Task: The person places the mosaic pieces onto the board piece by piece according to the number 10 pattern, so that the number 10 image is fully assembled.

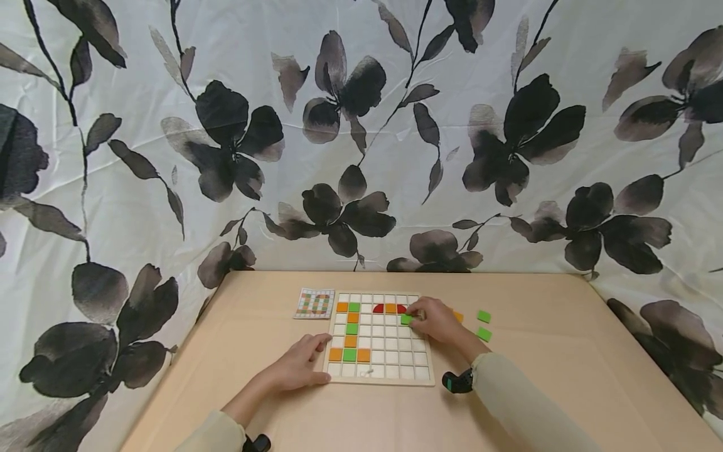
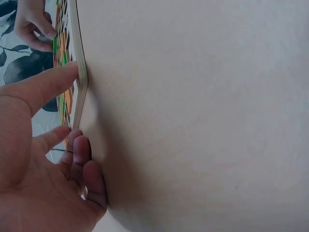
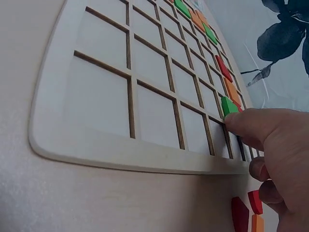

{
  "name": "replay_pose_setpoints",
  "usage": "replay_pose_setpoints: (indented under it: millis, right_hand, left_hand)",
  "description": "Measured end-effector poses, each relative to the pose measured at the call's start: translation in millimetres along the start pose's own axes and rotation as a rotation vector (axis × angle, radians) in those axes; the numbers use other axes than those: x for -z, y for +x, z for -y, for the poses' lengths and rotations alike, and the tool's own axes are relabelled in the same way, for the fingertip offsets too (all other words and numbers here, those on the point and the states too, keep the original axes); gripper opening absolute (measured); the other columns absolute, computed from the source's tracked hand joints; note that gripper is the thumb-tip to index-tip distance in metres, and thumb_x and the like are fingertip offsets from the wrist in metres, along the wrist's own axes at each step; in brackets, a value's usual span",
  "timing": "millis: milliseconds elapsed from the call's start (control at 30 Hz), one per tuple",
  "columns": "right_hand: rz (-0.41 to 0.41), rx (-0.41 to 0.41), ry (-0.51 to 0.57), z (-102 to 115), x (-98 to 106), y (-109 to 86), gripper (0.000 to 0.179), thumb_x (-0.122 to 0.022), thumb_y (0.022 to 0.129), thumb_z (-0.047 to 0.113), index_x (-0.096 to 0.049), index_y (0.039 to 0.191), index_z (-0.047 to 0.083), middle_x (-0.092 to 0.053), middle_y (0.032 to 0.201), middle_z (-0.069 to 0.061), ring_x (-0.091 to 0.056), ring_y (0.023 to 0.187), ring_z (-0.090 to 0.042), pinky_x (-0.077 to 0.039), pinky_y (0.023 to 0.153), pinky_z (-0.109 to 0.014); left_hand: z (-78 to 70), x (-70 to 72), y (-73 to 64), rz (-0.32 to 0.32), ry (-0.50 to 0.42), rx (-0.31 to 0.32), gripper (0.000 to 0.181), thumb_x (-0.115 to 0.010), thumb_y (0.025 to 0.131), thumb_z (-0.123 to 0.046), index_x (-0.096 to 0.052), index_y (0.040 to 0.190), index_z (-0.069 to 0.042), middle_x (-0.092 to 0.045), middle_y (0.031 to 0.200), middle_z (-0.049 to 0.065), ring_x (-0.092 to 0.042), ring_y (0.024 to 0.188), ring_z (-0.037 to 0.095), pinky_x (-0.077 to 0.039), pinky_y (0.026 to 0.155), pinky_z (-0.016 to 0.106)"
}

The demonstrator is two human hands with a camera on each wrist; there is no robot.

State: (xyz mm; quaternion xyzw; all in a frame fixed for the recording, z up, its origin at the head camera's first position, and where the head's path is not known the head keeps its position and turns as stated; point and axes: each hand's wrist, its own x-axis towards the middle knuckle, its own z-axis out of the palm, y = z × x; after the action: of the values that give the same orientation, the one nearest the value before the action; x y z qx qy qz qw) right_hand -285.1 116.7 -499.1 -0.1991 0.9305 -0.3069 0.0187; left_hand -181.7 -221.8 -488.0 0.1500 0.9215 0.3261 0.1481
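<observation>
A pale wooden grid board (image 1: 381, 382) lies on the table with green and orange square tiles and red rounded pieces in some cells. My right hand (image 1: 437, 320) is over its upper right part, holding a green square tile (image 3: 228, 106) at a cell just below the red piece (image 1: 401, 309). The thumb touches this tile in the right wrist view; the fingertips behind it are hidden. Along the board's left edge rests my left hand (image 1: 296, 364), fingers spread and relaxed. In the left wrist view its thumb (image 2: 53, 87) lies against the board's corner.
A small pattern card (image 1: 314, 303) lies beside the board's upper left. Loose green tiles (image 1: 483, 334) and an orange tile (image 1: 458, 316) lie right of the board. Red pieces (image 3: 240, 212) show under my right hand. Floral cloth (image 1: 339, 157) hangs behind the table.
</observation>
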Motion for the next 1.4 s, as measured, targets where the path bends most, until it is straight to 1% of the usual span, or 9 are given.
replay_pose_setpoints:
  millis: [167, 300, 500, 700, 800, 933, 1133, 1267, 1400]
  right_hand:
    - [0.022, -0.016, 0.014, -0.5, -1.2, 4.9, 0.014, -0.075, 0.083, 0.015, -0.074, 0.097, 0.017, -0.065, 0.102, 0.001, -0.054, 0.089, -0.016, -0.046, 0.084, -0.036]
    - [0.027, -0.003, 0.016, -2.1, -3.3, 7.2, 0.013, -0.075, 0.083, 0.014, -0.074, 0.095, 0.016, -0.065, 0.100, 0.001, -0.055, 0.091, -0.016, -0.047, 0.087, -0.039]
    - [0.042, -0.012, 0.042, 1.0, -1.5, 5.8, 0.016, -0.075, 0.083, 0.013, -0.074, 0.099, 0.014, -0.065, 0.101, 0.000, -0.054, 0.091, -0.017, -0.047, 0.088, -0.038]
    - [0.002, 0.028, 0.056, -1.8, 6.2, 0.0, 0.018, -0.075, 0.083, 0.013, -0.073, 0.101, 0.011, -0.066, 0.100, -0.002, -0.053, 0.083, -0.019, -0.045, 0.077, -0.036]
    - [-0.001, 0.033, 0.051, -5.0, 8.9, -4.5, 0.018, -0.075, 0.083, 0.013, -0.073, 0.101, 0.012, -0.066, 0.101, -0.002, -0.054, 0.085, -0.018, -0.045, 0.080, -0.037]
    - [-0.003, -0.007, 0.042, -9.3, 11.7, -12.2, 0.018, -0.075, 0.083, 0.015, -0.073, 0.101, 0.015, -0.065, 0.102, 0.000, -0.054, 0.088, -0.017, -0.046, 0.082, -0.037]
    - [-0.028, -0.068, 0.071, -15.8, 17.9, -27.9, 0.017, -0.076, 0.083, 0.016, -0.073, 0.100, 0.015, -0.065, 0.101, 0.001, -0.053, 0.082, -0.018, -0.044, 0.073, -0.030]
    - [-0.049, -0.063, 0.052, -21.3, 24.0, -37.9, 0.017, -0.075, 0.083, 0.016, -0.073, 0.100, 0.014, -0.065, 0.100, 0.000, -0.053, 0.081, -0.019, -0.045, 0.072, -0.029]
    - [-0.078, -0.042, 0.028, -29.2, 31.1, -47.6, 0.019, -0.076, 0.082, 0.013, -0.073, 0.101, 0.012, -0.065, 0.097, -0.001, -0.056, 0.086, -0.021, -0.049, 0.078, -0.034]
  left_hand:
    - [-2.6, 1.4, 0.2, 0.000, -0.002, -0.005, 0.077, -0.077, 0.081, -0.032, -0.038, 0.145, -0.013, -0.045, 0.119, 0.004, -0.042, 0.103, 0.019, -0.038, 0.089, 0.041]
    - [-1.9, 0.8, 0.9, -0.003, 0.007, -0.007, 0.077, -0.077, 0.081, -0.032, -0.038, 0.145, -0.013, -0.046, 0.118, 0.004, -0.043, 0.103, 0.019, -0.038, 0.089, 0.042]
    - [1.3, -0.1, 0.9, 0.000, 0.013, -0.003, 0.077, -0.076, 0.081, -0.033, -0.038, 0.145, -0.014, -0.046, 0.118, 0.003, -0.043, 0.102, 0.018, -0.038, 0.088, 0.040]
    - [-0.3, 0.1, 0.3, -0.004, 0.009, -0.002, 0.077, -0.077, 0.081, -0.032, -0.038, 0.145, -0.013, -0.046, 0.119, 0.003, -0.043, 0.103, 0.019, -0.039, 0.089, 0.041]
    - [-0.7, -0.9, 0.9, -0.005, 0.008, 0.001, 0.077, -0.077, 0.080, -0.031, -0.038, 0.145, -0.013, -0.046, 0.119, 0.004, -0.044, 0.103, 0.019, -0.039, 0.089, 0.042]
    - [-0.1, -2.2, 2.3, -0.005, 0.013, 0.002, 0.077, -0.077, 0.080, -0.031, -0.038, 0.145, -0.013, -0.046, 0.119, 0.004, -0.043, 0.103, 0.018, -0.039, 0.090, 0.041]
    - [0.6, -4.2, 3.1, 0.006, 0.020, 0.002, 0.078, -0.077, 0.081, -0.032, -0.038, 0.145, -0.013, -0.046, 0.119, 0.004, -0.043, 0.101, 0.018, -0.039, 0.089, 0.040]
    - [0.3, -5.2, 3.4, 0.008, 0.025, 0.003, 0.078, -0.077, 0.081, -0.033, -0.038, 0.145, -0.012, -0.046, 0.119, 0.004, -0.044, 0.102, 0.018, -0.040, 0.087, 0.040]
    - [-0.2, -4.9, 3.7, -0.001, 0.031, 0.003, 0.079, -0.077, 0.080, -0.033, -0.038, 0.146, -0.012, -0.046, 0.118, 0.003, -0.044, 0.102, 0.018, -0.039, 0.086, 0.038]
